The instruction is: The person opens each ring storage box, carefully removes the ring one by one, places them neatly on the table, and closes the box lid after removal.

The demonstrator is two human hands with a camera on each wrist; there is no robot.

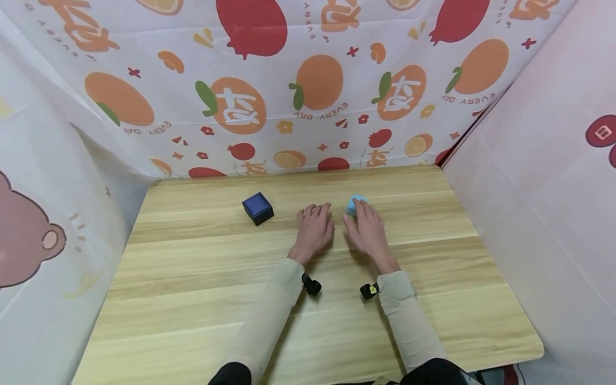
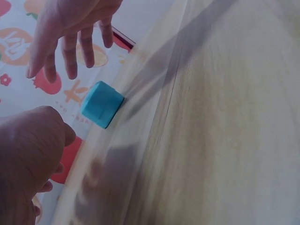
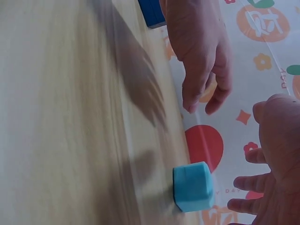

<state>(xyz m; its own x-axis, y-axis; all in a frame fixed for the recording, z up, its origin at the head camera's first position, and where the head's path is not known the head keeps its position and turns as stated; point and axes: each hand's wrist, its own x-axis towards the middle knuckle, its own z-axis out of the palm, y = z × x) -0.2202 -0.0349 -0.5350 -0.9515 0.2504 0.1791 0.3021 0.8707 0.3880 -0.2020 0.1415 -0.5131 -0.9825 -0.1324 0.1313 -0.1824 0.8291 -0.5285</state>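
Note:
A small light blue box [image 1: 353, 206] with rounded edges sits on the wooden table towards its back. My right hand [image 1: 368, 231] hovers just over it, and its fingers partly cover the box in the head view. In the right wrist view, the fingers of that hand [image 3: 276, 173] are spread apart beside the box [image 3: 193, 187], with a gap between them. My left hand [image 1: 314, 232] is held above the table to the left of the box, fingers loosely bent with nothing in them. A dark blue box [image 1: 258, 208] stands further left.
The wooden table [image 1: 202, 299] meets a fruit-print cloth [image 1: 279, 123] hanging along its back edge. Pale cloths hang at the left [image 1: 53, 160] and right [image 1: 539, 176] sides. A small black camera [image 1: 312, 285] is strapped at the left wrist.

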